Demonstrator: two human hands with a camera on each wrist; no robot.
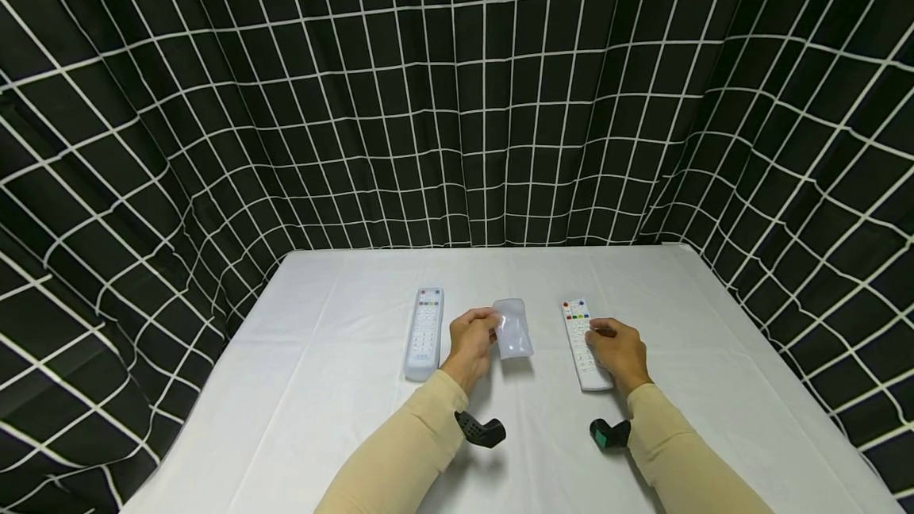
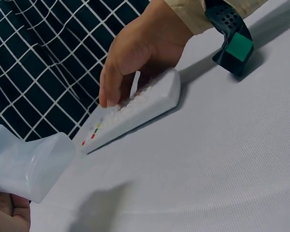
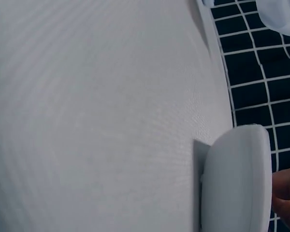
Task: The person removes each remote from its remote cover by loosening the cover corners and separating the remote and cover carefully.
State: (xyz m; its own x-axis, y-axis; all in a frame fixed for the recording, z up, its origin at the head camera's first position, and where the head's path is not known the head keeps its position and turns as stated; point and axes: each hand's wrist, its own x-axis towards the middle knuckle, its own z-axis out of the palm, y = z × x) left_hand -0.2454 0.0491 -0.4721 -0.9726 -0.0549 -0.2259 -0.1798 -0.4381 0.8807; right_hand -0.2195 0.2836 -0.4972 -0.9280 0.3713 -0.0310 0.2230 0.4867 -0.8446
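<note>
My left hand [image 1: 470, 342] pinches a translucent, soft-looking sleeve [image 1: 512, 329] by its left edge, above the middle of the table. Part of that sleeve [image 2: 34, 159] fills the lower left of the left wrist view. A white remote control [image 1: 581, 343] with coloured buttons near its far end lies face up to the right. Over its near half, my right hand [image 1: 623, 354] holds it with bent fingers on the button face and edge; its palm side is hidden. The right wrist view shows the rounded near end of the remote [image 3: 237, 183] with fingertips [image 3: 286, 186] beside it.
Left of my left hand lies another remote control [image 1: 424, 333], face up, in a translucent cover. A white cloth covers the table [image 1: 321, 387]. Black curtains with a white grid [image 1: 443, 101] stand behind and at both sides. Each wrist wears a black device [image 1: 481, 430].
</note>
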